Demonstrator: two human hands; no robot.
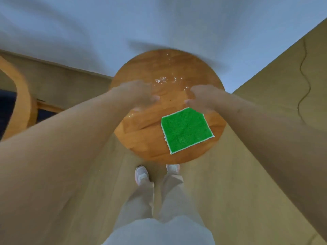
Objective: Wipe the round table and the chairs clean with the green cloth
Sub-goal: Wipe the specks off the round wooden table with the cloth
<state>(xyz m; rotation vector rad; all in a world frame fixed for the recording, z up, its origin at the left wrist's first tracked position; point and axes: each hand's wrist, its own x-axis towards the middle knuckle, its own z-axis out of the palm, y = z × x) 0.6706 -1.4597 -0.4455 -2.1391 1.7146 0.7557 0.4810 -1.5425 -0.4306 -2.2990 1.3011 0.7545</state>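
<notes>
A small round wooden table (141,137) stands in front of me, with white crumbs (164,80) scattered over its far half. The green cloth (185,129) lies flat and folded on the table's near right part. My left hand (139,96) hovers over the table's left middle, fingers loosely spread and blurred, holding nothing. Just beyond the cloth's far corner hangs my right hand (201,98), fingers apart and empty; whether it touches the cloth I cannot tell.
A curved wooden chair (19,96) with a dark seat stands at the far left. A white wall (159,23) runs behind the table. A thin dark cable (304,82) snakes along the wooden floor at right. My feet (141,175) stand at the table's near edge.
</notes>
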